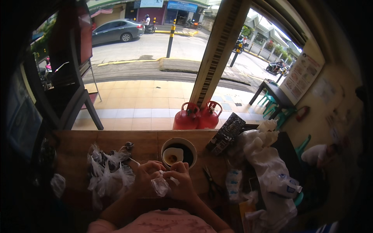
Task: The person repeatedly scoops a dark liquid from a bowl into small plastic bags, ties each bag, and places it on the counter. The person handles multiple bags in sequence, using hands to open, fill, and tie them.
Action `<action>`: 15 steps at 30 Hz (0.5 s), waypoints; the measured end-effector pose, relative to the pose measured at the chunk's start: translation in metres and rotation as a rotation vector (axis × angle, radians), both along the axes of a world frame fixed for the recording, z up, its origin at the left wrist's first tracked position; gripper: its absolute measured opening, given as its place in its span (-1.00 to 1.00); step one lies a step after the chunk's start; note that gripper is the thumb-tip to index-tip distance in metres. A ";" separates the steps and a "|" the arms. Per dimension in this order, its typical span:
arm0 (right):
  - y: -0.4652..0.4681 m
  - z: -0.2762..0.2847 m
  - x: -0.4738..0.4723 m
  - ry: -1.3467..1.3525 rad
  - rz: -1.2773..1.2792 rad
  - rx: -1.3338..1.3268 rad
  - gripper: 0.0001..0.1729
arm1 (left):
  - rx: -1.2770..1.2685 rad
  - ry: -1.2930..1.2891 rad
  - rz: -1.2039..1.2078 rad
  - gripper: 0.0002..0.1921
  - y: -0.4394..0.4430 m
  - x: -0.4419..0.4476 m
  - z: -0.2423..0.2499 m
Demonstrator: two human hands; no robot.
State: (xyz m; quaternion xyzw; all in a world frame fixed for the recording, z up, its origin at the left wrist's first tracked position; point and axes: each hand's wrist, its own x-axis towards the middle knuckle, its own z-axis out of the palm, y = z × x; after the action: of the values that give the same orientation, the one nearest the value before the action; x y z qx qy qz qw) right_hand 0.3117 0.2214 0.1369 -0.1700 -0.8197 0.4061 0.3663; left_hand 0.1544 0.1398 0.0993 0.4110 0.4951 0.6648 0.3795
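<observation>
Both my hands meet close to my chest, over the near side of a wooden table [128,137]. My left hand [147,174] and my right hand [179,177] pinch a small clear plastic bag [160,186] between their fingers. The bag hangs below the fingertips; its contents cannot be made out. Just beyond my fingers stands a white tub [191,145] of dark liquid. A pale scoop or small cup [177,153] with some brown liquid in it rests inside the tub. To the left lies a heap of knotted clear plastic bags [109,171], some with dark contents.
Black-handled scissors [211,180] lie right of my hands, near a clear plastic pack [234,185]. Farther right are a dark printed box [225,134] and white plastic bags [271,163]. Two red gas cylinders [186,118] stand past the table's far edge. A person [316,154] sits at right.
</observation>
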 end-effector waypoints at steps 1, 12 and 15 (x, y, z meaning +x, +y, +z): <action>-0.004 -0.002 -0.002 0.030 0.011 0.068 -0.81 | -0.005 -0.341 -0.118 -0.85 0.000 0.001 -0.004; 0.009 -0.026 0.001 0.002 0.209 -0.379 -0.86 | -0.053 0.416 0.140 -0.69 0.001 -0.007 0.010; 0.010 -0.029 -0.002 0.011 0.185 -0.350 -0.85 | -0.080 -0.393 0.080 -0.77 0.014 0.012 -0.001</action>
State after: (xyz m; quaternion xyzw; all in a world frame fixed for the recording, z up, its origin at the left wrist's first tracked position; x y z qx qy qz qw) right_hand 0.3094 0.2314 0.1081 -0.1527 -0.7467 0.5753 0.2968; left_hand 0.1662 0.1540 0.0982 0.2379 0.4535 0.7265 0.4582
